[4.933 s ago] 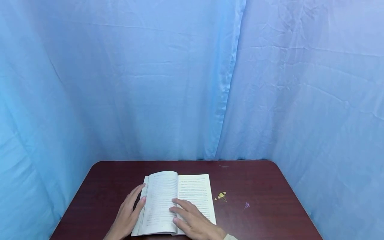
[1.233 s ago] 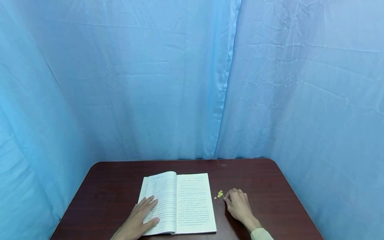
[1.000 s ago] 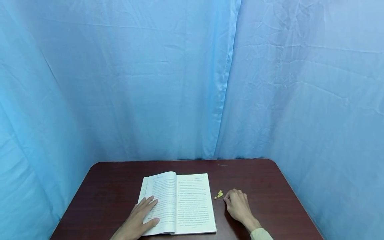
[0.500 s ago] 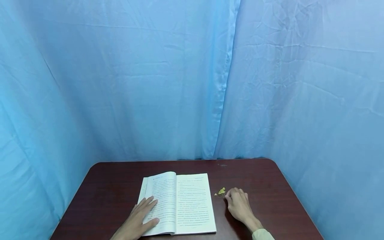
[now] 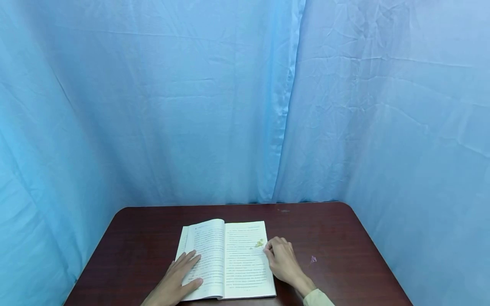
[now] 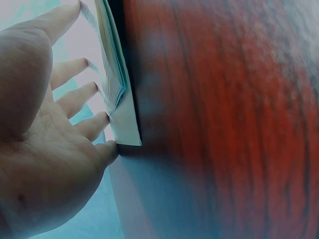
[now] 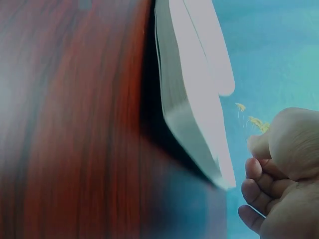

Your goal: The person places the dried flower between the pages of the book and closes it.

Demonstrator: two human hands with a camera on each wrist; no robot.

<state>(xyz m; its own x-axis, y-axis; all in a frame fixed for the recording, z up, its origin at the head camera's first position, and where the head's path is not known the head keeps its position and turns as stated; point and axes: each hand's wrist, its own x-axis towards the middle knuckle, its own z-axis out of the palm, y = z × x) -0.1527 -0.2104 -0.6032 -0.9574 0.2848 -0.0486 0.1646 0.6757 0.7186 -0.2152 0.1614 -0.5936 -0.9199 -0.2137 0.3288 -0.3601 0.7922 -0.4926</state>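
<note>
An open book (image 5: 245,267) lies on the dark red table, printed pages facing up. My left hand (image 5: 174,280) rests with spread fingers on its left page; in the left wrist view, the fingertips (image 6: 89,89) press the page near the edge. My right hand (image 5: 282,260) pinches a small yellow flower sprig (image 5: 259,243) between thumb and curled fingers, over the right page's outer edge. In the right wrist view the yellow blossoms (image 7: 256,123) stick out past the thumb, apart from the book. The stem is mostly hidden by the fingers.
A small purple flower (image 5: 313,259) lies on the table (image 5: 344,238) to the right of my right hand. Blue curtains (image 5: 191,127) hang behind the table and along both sides.
My right hand has picked up the yellow flower sprig from the table and carried it left over the right page. The purple flower shows again. My left hand, earlier at the book's edge, stays on the page.
</note>
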